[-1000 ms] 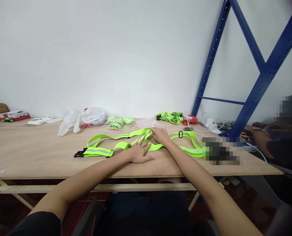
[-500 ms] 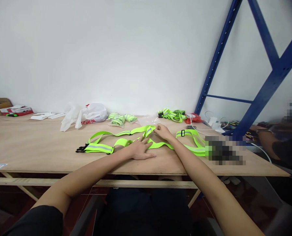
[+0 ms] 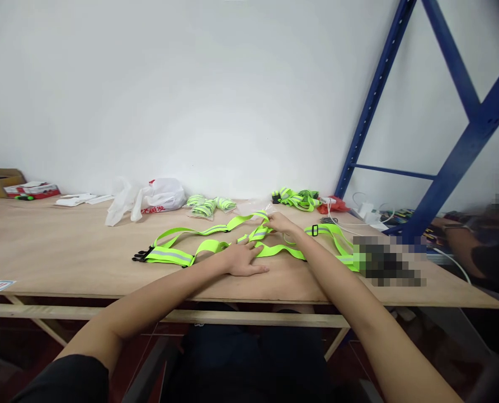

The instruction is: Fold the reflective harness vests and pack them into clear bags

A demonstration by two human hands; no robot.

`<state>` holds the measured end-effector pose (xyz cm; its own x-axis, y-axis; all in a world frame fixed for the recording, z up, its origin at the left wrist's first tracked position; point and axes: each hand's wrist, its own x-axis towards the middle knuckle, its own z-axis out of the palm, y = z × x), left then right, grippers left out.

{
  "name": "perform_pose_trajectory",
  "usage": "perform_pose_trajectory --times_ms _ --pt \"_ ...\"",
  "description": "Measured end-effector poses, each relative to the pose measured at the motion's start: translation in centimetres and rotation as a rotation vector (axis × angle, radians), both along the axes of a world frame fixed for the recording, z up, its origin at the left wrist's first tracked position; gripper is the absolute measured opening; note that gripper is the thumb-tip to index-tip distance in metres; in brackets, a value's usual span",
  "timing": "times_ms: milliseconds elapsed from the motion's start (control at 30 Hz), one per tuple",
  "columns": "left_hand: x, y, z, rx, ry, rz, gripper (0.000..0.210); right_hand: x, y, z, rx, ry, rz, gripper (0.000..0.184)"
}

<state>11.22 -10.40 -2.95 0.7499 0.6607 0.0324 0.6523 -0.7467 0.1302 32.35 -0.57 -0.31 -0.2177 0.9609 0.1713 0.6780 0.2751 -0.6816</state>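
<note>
Grip's a narrow pinch on the right hand [image 3: 283, 225]: thumb and fingertips are closed on a bit of the neon yellow-green reflective harness [image 3: 277, 250], right around where a couple of its straps meet, and that bit looks slightly lifted. Left hand [image 3: 243, 261] isn't grabbing anything as far as I can see, just palm down with the fingers spread, the fingertips over the strap near the crossing and the thumb side on bare wood.

The harness itself is laid out in loose loops across the wooden table [image 3: 65, 246], near the front edge. There's a black buckle [image 3: 140, 256] at its left end and a black slider [image 3: 315, 230] on a strap past the right wrist. Its far right end runs into a pixelated dark patch, so no clue what's there.

Just behind the hands is a clear plastic bag [image 3: 249, 209], then some bagged green straps [image 3: 203, 209] to the left of it and a loose strap bundle [image 3: 295, 199] to the right. Next to that bundle there's a red plastic bag [image 3: 337, 205]. Further left: a white plastic bag [image 3: 168, 194] with red print, some white papers [image 3: 78, 200] and a cardboard box [image 3: 0, 183]. Blue metal rack [image 3: 371, 101] on the right, with another person's arm [image 3: 463, 238] beyond it, pretty blurry.
</note>
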Motion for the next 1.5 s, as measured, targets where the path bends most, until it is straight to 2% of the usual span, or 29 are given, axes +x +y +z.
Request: perform_pose_trajectory --times_ms 100,267,467,533,600,800,900,1167,1267,1500 --pt "0.0 0.1 0.1 0.013 0.001 -0.022 0.092 -0.3 0.7 1.2 0.091 -0.188 -0.014 0.004" --pt "0.1 0.0 0.8 0.002 0.043 -0.052 0.093 -2.5 1.3 3.3 0.187 -0.455 -0.004 0.009" --pt "0.1 0.0 1.4 -0.012 0.03 -0.047 0.095 -4.6 1.4 4.6 0.248 -0.642 -0.02 0.011" --pt "0.2 0.0 1.4 -0.016 0.033 -0.042 0.094 -4.7 1.3 5.0 0.233 -0.673 -0.018 0.007" --pt "0.2 0.1 1.4 -0.021 0.034 -0.038 0.094 -4.4 1.3 5.4 0.189 -0.694 -0.007 0.012" --pt "0.2 0.1 1.7 -0.04 0.06 -0.04 0.099 -1.8 1.6 7.3 -0.072 -0.742 0.109 0.024" --pt "0.2 0.0 1.8 -0.038 0.063 -0.035 0.096 -0.9 1.6 8.0 -0.145 -0.788 0.121 0.029" --pt "0.3 -0.2 2.0 0.003 0.075 -0.042 0.092 -1.2 1.1 8.6 -0.096 -0.93 0.086 0.022" --pt "0.3 -0.2 2.0 -0.013 0.08 -0.033 0.092 -1.7 1.0 8.9 -0.062 -0.951 0.076 0.024" --pt "0.0 0.3 1.5 -0.019 -0.007 -0.055 0.095 -2.0 0.3 10.3 -0.021 -0.96 0.073 0.014"
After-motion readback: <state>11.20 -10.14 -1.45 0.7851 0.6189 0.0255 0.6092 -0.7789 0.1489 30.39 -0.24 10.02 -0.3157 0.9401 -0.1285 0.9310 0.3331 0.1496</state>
